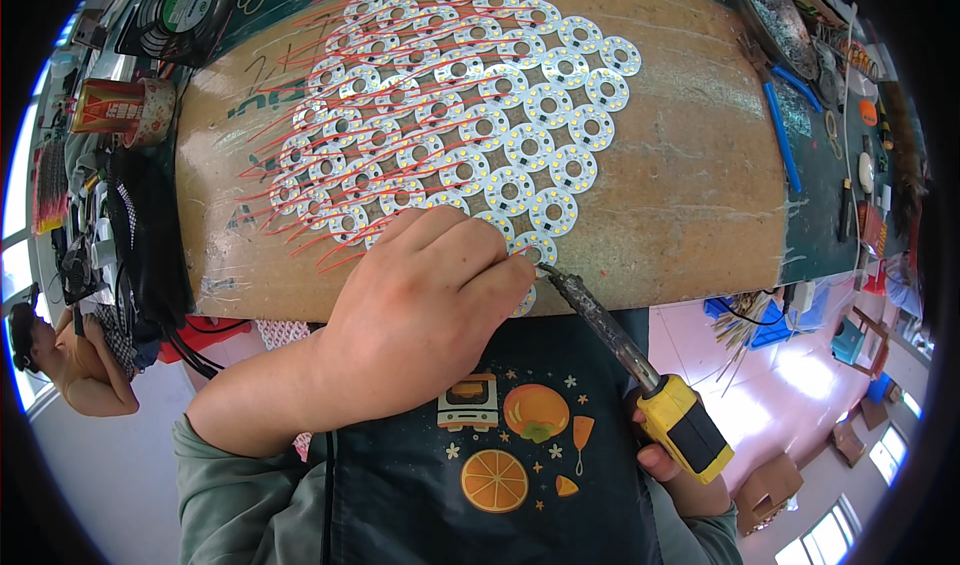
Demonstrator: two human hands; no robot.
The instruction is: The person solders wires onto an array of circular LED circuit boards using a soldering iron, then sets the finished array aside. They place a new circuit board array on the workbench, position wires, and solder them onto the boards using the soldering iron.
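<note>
A sheet of round white LED circuit boards [508, 190] lies on a brown cardboard panel [690, 165]. Thin red wires [400, 98] run leftward from many of the boards. My left hand [430, 300] rests over the sheet's near corner, its fingers pinched. A bit of red wire shows at the fingertips, beside a ring-shaped board [537, 248]. My right hand [662, 450] is wrapped round the yellow and black handle of a soldering iron [612, 335]. The iron's dark tip meets that same board, just right of my left fingertips. My palm hides some near boards.
Blue-handled pliers [783, 130] lie at the panel's right edge, near a metal dish [775, 20]. A black fan [183, 10] and a red-and-gold can [110, 107] stand at the left. Another person [88, 365] sits far left.
</note>
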